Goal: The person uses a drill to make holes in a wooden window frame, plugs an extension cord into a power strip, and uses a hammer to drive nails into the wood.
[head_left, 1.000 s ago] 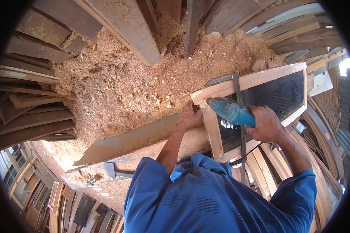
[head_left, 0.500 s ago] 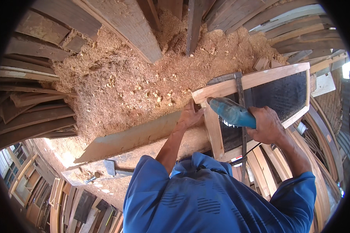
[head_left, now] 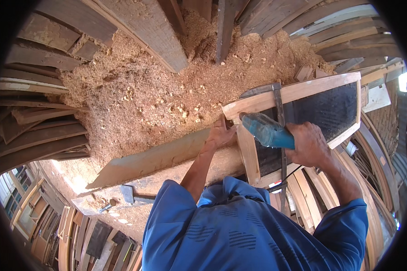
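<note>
My right hand [head_left: 308, 145] is wrapped round the rear of a teal power tool [head_left: 269, 132]. The tool lies low over the left end of a wooden frame [head_left: 298, 95], its dark nose by the joint of two rails. What the tip touches is hidden. My left hand [head_left: 219, 134] grips the frame's left corner, its fingers at the outer edge and the thumb toward the short rail [head_left: 248, 151]. Inside the frame shows a dark panel [head_left: 325, 110]. A metal bar clamp [head_left: 279, 108] crosses the frame, just beyond the tool.
Under the frame runs a wooden bench [head_left: 167, 169] with a long board [head_left: 153, 156] on it. A metal clamp end [head_left: 127, 194] and a bolt-like piece [head_left: 107, 206] sit at its left. Wood shavings [head_left: 144, 90] cover the floor; stacked planks [head_left: 40, 140] stand around.
The power tool has shifted slightly to the left, its nose closer to the frame's corner, and my right hand with it. My left hand stays almost in place.
</note>
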